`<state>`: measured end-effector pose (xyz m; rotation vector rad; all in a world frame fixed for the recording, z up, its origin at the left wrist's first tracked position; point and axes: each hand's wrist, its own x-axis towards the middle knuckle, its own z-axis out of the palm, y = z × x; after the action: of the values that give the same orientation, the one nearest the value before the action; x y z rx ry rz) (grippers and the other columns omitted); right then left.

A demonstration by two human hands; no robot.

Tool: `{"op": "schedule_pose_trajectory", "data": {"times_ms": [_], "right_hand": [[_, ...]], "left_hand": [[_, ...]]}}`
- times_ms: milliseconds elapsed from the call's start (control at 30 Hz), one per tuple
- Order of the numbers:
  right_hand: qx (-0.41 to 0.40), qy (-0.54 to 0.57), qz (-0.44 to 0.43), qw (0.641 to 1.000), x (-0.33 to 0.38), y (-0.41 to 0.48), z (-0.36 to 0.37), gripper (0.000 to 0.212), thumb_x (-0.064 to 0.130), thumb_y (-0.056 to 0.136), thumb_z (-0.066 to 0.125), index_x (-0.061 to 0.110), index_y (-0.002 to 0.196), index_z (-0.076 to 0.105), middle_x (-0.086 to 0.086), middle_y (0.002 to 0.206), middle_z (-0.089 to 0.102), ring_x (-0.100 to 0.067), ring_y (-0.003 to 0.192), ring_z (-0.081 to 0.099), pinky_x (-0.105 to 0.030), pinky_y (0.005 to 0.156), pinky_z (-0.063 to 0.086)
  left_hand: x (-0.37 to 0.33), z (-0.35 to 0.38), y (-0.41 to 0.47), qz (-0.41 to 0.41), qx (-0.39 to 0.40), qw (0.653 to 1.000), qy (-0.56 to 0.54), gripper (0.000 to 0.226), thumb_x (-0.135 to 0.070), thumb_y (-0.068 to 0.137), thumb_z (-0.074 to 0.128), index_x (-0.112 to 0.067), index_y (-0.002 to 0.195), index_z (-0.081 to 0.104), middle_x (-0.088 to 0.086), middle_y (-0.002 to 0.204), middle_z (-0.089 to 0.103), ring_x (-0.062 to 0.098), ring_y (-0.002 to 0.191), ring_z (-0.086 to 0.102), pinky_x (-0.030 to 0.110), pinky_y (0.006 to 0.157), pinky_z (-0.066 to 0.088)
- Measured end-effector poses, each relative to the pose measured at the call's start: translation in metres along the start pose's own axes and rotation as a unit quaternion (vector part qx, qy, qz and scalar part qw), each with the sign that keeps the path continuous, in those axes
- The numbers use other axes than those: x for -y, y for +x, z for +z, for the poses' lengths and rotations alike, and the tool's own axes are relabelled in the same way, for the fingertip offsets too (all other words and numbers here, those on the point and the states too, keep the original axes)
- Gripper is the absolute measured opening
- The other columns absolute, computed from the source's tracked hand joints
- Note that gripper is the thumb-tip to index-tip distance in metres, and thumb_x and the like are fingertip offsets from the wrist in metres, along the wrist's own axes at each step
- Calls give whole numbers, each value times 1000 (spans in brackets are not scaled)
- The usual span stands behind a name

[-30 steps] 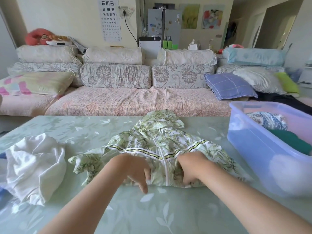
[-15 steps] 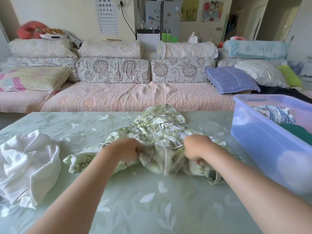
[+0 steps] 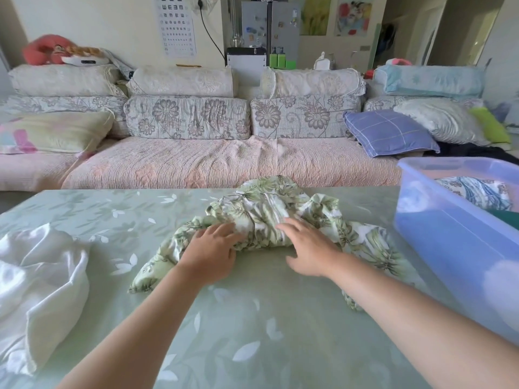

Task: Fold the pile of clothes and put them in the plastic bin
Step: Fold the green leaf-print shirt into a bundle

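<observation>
Head view, findings by size. Pale green leaf-patterned table: bears all the work. Translucent blue plastic bin, at my right on the table: already holds a blue-and-white patterned garment and a dark green one. Green-and-white leaf-print hooded jacket: lies mid-table, just beside the bin and outside it. A second ago it lay spread flat with its hem gripped in both my fists; the hem is now turned up toward the hood, leaving a loose bundle with both sleeves trailing outward. Crumpled white cloth: far left, untouched. My left hand and right hand: grip released, fingers straight and spread, palms pressing the fold. Judgement: first fold made, untidy; sleeves need tucking before binning.
</observation>
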<state>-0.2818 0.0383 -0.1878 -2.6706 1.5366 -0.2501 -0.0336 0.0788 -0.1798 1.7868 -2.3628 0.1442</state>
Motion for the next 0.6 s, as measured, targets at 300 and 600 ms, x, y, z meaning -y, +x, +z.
{"op": "schedule_pose_trajectory", "data": {"times_ms": [300, 600], "right_hand": [[-174, -7, 90, 981, -9, 27, 23, 18, 10, 91, 52, 16, 78, 63, 2, 88, 62, -22, 84, 59, -35, 78, 44], [-197, 381, 186, 884, 5, 7, -33, 20, 14, 96, 41, 1, 85, 52, -14, 68, 51, -25, 61, 47, -39, 58, 37]], "left_hand": [[9, 5, 21, -73, -15, 993, 90, 40, -11, 85, 62, -29, 121, 62, -5, 105, 63, 17, 100, 57, 32, 92, 47], [-9, -51, 0, -98, -171, 964, -176, 27, -21, 85, 32, -15, 60, 41, -4, 68, 48, 18, 70, 45, 32, 78, 34]]}}
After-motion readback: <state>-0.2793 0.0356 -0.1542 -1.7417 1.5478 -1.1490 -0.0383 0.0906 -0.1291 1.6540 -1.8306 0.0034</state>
